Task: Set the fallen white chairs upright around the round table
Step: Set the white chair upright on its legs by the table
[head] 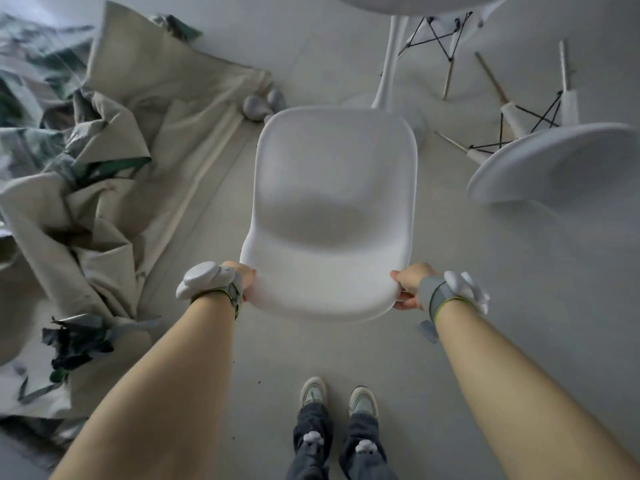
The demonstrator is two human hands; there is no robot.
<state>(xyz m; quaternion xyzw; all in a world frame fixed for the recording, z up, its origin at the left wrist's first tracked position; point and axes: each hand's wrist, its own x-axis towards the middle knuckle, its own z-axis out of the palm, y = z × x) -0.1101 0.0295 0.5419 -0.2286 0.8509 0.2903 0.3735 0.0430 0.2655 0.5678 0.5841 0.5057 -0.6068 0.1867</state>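
A white moulded chair [334, 209] stands in front of me, seat up, its legs hidden beneath the shell. My left hand [242, 280] grips the left corner of its near edge, the backrest top. My right hand [408, 287] grips the right corner. A second white chair [554, 164] lies tipped over at the right, its wooden legs and black wire struts pointing up and left. The round table [415, 3] shows only as a white rim at the top, with its white pedestal [389, 64] behind the held chair.
A crumpled beige cloth [138, 150] with green-patterned fabric covers the floor at the left. Another chair's legs [446, 43] show under the table. Grey slippers [263, 103] lie beside the cloth. My feet [337, 396] stand on bare grey floor below the chair.
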